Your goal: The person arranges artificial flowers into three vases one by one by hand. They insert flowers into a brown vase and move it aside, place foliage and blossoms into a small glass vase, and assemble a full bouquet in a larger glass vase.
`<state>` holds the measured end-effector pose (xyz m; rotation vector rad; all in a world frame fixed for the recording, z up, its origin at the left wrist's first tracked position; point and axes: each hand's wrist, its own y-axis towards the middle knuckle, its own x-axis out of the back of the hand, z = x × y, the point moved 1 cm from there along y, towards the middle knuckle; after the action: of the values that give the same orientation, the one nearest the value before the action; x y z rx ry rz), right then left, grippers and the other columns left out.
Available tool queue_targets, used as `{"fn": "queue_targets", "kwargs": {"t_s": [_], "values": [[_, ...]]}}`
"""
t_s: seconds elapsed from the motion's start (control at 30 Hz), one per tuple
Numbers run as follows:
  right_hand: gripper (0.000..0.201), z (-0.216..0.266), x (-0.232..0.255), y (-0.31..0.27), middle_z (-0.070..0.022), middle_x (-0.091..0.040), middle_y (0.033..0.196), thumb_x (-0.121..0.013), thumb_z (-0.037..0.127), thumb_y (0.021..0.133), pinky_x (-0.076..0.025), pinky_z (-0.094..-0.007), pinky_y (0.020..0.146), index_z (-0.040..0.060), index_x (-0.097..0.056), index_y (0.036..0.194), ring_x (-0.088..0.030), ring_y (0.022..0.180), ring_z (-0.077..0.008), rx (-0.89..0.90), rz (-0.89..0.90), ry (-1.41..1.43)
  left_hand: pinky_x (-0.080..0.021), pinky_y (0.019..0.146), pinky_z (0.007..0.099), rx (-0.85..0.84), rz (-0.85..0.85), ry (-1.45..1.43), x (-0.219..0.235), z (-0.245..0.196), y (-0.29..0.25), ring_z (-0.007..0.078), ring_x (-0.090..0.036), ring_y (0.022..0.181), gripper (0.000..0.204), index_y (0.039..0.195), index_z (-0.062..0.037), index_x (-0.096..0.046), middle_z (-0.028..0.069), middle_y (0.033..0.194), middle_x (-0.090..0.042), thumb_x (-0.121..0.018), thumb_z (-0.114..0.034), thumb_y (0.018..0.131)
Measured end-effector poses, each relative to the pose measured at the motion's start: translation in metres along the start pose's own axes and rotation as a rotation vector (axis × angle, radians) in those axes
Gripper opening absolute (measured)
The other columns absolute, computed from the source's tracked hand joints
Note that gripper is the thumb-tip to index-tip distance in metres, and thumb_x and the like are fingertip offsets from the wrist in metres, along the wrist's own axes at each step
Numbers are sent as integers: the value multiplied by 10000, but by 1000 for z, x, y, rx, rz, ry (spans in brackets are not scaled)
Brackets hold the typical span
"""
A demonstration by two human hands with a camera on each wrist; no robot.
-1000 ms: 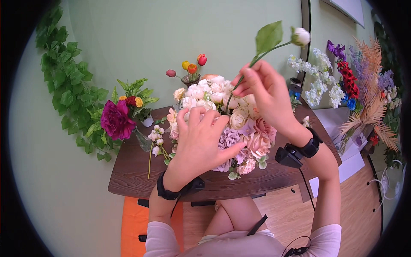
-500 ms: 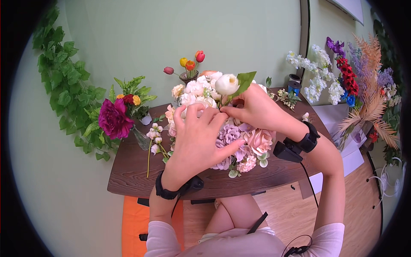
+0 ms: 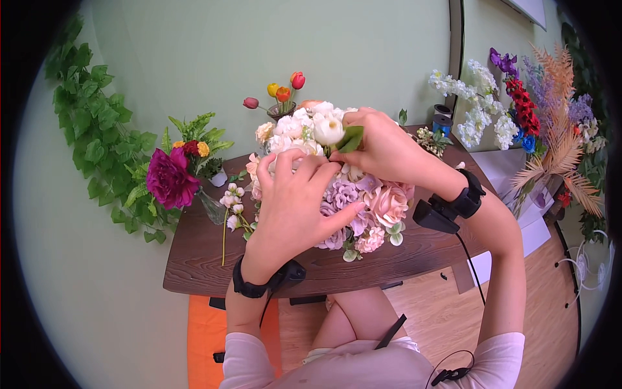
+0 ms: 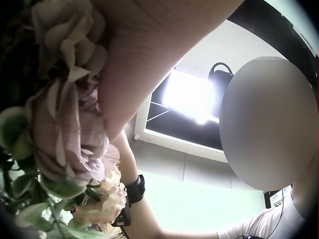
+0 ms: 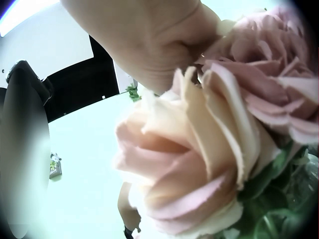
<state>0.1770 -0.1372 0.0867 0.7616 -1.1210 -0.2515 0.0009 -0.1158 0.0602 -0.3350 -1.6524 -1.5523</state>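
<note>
A dense bouquet of white, pink and lilac flowers stands in the middle of the table, with a pink rose (image 3: pixel 387 206) at its near right. My right hand (image 3: pixel 392 149) reaches over it and pinches the stem of a white flower (image 3: pixel 328 129) just under its green leaf (image 3: pixel 352 138). The stem's lower end is hidden among the blooms. Over the bouquet's left side, my left hand (image 3: pixel 295 198) rests with fingers spread and lightly bent, fingertips close to that stem. A mauve rose (image 4: pixel 70 132) fills the left wrist view's left side; a cream-pink rose (image 5: pixel 179 164) fills the right wrist view.
On the dark wooden table (image 3: pixel 207 272), a small white-flower sprig (image 3: pixel 232 201) lies left of the bouquet. Beyond it stands a magenta peony (image 3: pixel 172 178) in a glass vase. Tulips (image 3: pixel 283 94) are behind, ribbon spools (image 3: pixel 442 123) at back right, and tall peach fronds (image 3: pixel 557 155) farther right.
My right hand has brought the white flower down from high on the right into the bouquet, where its head now sits among the white blooms. The left hand has stayed nearly still.
</note>
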Motion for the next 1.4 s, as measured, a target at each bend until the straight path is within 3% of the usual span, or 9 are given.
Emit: {"fn": "queue_targets", "kwargs": {"t_s": [0.1,0.17,0.3,0.37,0.6,0.77,1.2,1.3,1.4], "values": [[228,16,18,2,-90,-557,741,-678,43,713,-455,-276,578,-18,-595,916,-510,610,-148,-47,56,228,-212,943,482,3,11,10,1,0,-1,260,-422,1032,481,990,-79,-597,45,1009,-556,-677,-434,676],[215,28,32,3,-159,-584,696,-660,77,698,-476,-327,605,8,-615,896,-585,640,-280,-20,-7,336,-212,942,481,3,8,10,1,0,0,260,-422,1033,477,992,-80,-598,44,1014,-556,-678,-428,676],[221,35,38,6,-146,-592,687,-651,65,706,-478,-309,592,5,-607,914,-584,612,-249,74,-18,309,-212,942,476,7,3,-6,1,-1,0,258,-421,1038,469,1004,-87,-600,38,1027,-557,-681,-410,674],[227,33,34,8,-106,-594,732,-651,26,724,-462,-273,581,-8,-604,944,-543,595,-160,95,28,258,-212,942,474,8,1,0,1,-1,1,257,-422,1038,468,1008,-88,-600,35,1028,-558,-682,-406,673],[201,19,13,10,-153,-618,737,-657,31,705,-469,-313,588,-28,-617,894,-588,606,-246,-5,150,145,-212,947,463,12,19,11,2,-1,1,253,-434,1026,457,998,-87,-604,34,1022,-562,-681,-402,676],[200,8,2,7,-140,-598,771,-660,45,700,-464,-345,602,-21,-624,885,-583,646,-277,147,108,-53,-214,949,460,23,8,6,3,-1,-1,255,-436,1021,455,997,-83,-603,32,1013,-562,-682,-398,678],[145,11,5,-1,-111,-591,769,-644,88,743,-452,-321,603,16,-625,868,-556,663,-246,82,125,40,-331,889,411,31,-104,-140,9,3,-4,279,-460,1003,413,1010,-59,-584,83,1028,-542,-692,-275,676],[170,14,14,-13,-142,-619,793,-614,135,762,-460,-337,646,18,-634,884,-581,728,-289,134,-45,81,-374,857,374,74,-229,-195,17,17,-18,280,-489,974,352,1009,-31,-571,110,1027,-544,-654,-195,708],[151,12,27,-42,-108,-612,807,-566,103,811,-437,-292,657,4,-630,907,-563,740,-202,7,-307,191,-400,826,343,274,-411,-289,19,53,-41,289,-519,939,257,1000,-10,-559,127,977,-550,-596,-112,767]]}}
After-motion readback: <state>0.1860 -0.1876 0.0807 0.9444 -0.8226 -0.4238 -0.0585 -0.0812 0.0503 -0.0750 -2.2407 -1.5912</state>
